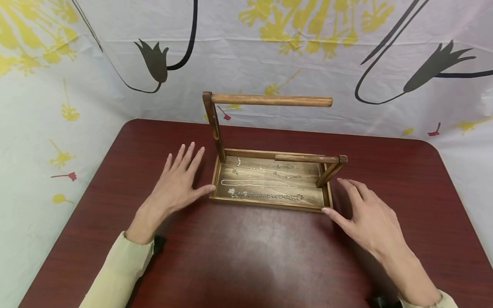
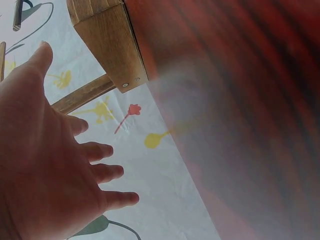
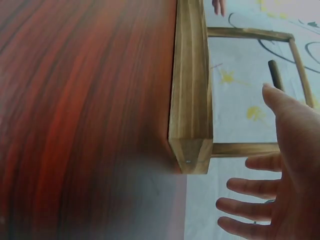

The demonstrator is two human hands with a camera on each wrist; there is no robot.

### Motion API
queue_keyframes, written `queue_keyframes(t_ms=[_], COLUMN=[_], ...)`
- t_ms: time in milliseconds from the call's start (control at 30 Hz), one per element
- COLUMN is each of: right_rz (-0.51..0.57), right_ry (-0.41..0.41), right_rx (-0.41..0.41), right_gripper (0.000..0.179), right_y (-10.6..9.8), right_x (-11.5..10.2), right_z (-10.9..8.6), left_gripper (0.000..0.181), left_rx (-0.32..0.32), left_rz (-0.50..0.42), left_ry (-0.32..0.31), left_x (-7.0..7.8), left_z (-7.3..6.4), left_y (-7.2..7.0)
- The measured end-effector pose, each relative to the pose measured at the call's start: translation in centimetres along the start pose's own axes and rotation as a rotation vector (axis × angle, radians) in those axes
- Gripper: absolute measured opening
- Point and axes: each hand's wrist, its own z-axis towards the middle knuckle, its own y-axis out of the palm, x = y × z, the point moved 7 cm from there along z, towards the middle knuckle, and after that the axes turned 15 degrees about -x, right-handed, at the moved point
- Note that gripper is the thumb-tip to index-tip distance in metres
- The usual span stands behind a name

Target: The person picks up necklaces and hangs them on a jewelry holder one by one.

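Observation:
A wooden jewelry stand has a shallow tray (image 1: 265, 204) on the table, with a tall post and crossbar (image 1: 269, 100) on its left and a shorter post and bar (image 1: 308, 158) on its right. Several thin chain necklaces (image 1: 265, 196) lie in rows across the tray floor. My left hand (image 1: 175, 186) is spread beside the tray's left end, thumb tip right at the front corner. At the other end is my right hand (image 1: 369, 218), fingers loosely bent and thumb tip by the front right corner. Neither hand grips anything. Both wrist views show the tray's outer wall (image 3: 190, 90) beside the hands.
The stand sits toward the back of a dark red wood-grain table (image 1: 250, 256) with rounded back corners. Behind and beside the table hangs a pale cloth (image 1: 215, 55) printed with yellow, red and dark flowers.

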Motion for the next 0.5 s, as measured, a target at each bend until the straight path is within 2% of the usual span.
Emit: queue_keyframes(t_ms=[167, 300, 500], right_rz=[0.000, -0.001, 0.015], right_ry=[-0.040, -0.071, -0.104], right_rx=[0.017, 0.038, 0.060], right_gripper=[0.079, 0.080, 0.080], right_y=[-0.2, -0.4, -0.6], right_x=[-1.0, -1.6, -2.4], right_z=[-0.1, 0.0, 0.1], left_gripper=[0.107, 0.108, 0.109], left_rx=[0.030, 0.047, 0.030], left_rz=[-0.015, -0.055, -0.122], left_ry=[0.029, 0.075, 0.102], left_x=[0.3, 0.7, 0.9], left_z=[0.2, 0.3, 0.4], left_y=[-0.6, -0.8, -0.9])
